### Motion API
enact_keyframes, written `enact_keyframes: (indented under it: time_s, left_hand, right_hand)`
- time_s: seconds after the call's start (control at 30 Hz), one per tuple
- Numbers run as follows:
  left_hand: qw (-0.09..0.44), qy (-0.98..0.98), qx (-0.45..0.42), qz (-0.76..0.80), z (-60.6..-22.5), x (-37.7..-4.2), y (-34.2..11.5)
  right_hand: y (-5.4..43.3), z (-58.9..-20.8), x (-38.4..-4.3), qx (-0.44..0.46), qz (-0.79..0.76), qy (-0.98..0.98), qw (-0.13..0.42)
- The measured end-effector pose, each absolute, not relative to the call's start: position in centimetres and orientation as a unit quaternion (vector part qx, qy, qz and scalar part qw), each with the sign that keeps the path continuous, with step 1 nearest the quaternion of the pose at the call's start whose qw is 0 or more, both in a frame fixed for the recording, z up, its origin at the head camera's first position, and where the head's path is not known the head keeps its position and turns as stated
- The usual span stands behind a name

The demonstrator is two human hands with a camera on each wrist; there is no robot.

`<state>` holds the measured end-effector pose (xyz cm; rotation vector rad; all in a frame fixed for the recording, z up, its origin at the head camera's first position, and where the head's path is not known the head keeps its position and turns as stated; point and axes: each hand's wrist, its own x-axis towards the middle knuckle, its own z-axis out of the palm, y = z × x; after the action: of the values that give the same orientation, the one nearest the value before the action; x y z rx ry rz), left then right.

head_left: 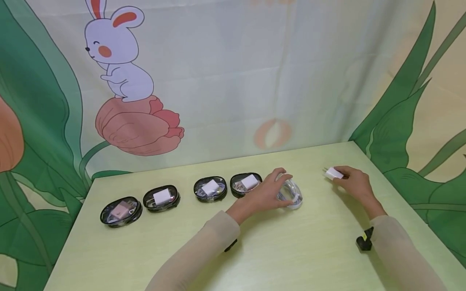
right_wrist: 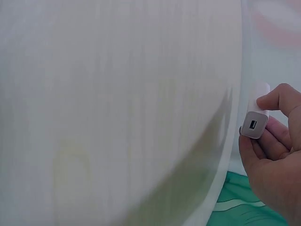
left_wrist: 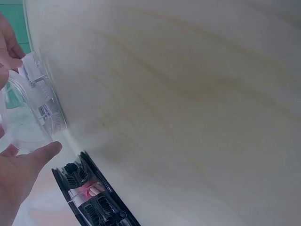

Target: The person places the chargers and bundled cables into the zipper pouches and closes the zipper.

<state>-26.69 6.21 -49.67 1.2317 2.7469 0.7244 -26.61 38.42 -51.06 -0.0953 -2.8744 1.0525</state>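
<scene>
My left hand curves over a clear oval case with a whitish edge, thumb at the near side and fingers at the far side. In the left wrist view the thumb lies against the rim of this see-through case. My right hand pinches a white USB charger plug between thumb and fingers, its prongs pointing left and away. From the right wrist, the USB port of the charger plug faces the camera.
To the left stand several black-rimmed clear oval cases: one with a pink charger, others with white chargers, among them a case, a case and a case beside my left hand. A printed curtain hangs behind the table.
</scene>
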Motion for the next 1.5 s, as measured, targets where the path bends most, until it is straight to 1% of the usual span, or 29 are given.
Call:
enact_keyframes:
  time_s: [0.27, 0.6, 1.0, 1.3, 1.5]
  left_hand:
    - [0.018, 0.886, 0.400, 0.233, -49.8, -26.7, 6.2]
    - [0.023, 0.888, 0.394, 0.236, -49.7, -26.4, 6.2]
    - [0.012, 0.886, 0.399, 0.235, -49.8, -26.6, 6.0]
    - [0.005, 0.882, 0.404, 0.240, -50.0, -26.8, 5.9]
    - [0.001, 0.880, 0.414, 0.233, -50.1, -26.8, 5.9]
  right_hand:
    - [37.0, -49.9, -26.7, 0.019, 0.332, -0.941, 0.067]
    - [34.4, -48.5, -26.6, 0.053, 0.348, -0.935, 0.044]
    - [31.3, -47.7, -25.9, 0.116, 0.366, -0.923, 0.031]
    - [30.0, -48.2, -25.1, 0.125, 0.342, -0.931, 0.018]
    - [29.6, -48.8, -24.8, 0.168, 0.341, -0.925, 0.002]
